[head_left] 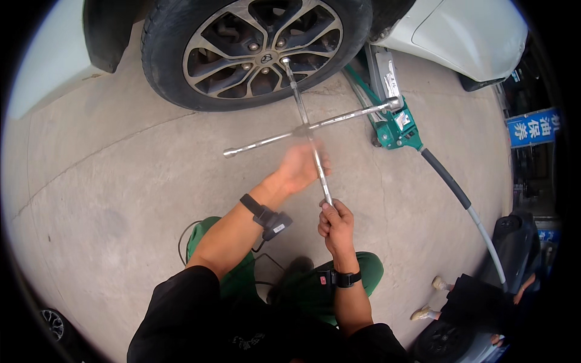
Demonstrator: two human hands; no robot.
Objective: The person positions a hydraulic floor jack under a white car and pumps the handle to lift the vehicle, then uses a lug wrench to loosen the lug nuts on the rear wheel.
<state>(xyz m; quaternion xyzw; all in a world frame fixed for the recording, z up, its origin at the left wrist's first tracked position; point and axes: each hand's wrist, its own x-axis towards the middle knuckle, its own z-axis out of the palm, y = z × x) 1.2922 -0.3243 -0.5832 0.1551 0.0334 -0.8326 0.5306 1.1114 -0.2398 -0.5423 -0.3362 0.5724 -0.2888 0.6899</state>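
A chrome four-way lug wrench (301,129) reaches from a car wheel (158,66) toward me, one socket seated at a lug nut position right of the hub cap. Its two side arms stick out left and right. My right hand (336,226) is closed around the near end of the wrench's long shaft. Close beneath the cross, my left hand (298,169) is beside the shaft, some fingers behind it; motion smears them, so their grip is unclear. Other lug nuts (253,46) show on the grey and black alloy rim.
Right of the wheel stands a green floor jack (399,128), its long padded handle (446,177) slanting toward the lower right. White car bodywork (451,36) flanks the wheel. A person in dark clothes (472,302) is at lower right, near a dark car. Another wheel (53,323) shows at lower left.
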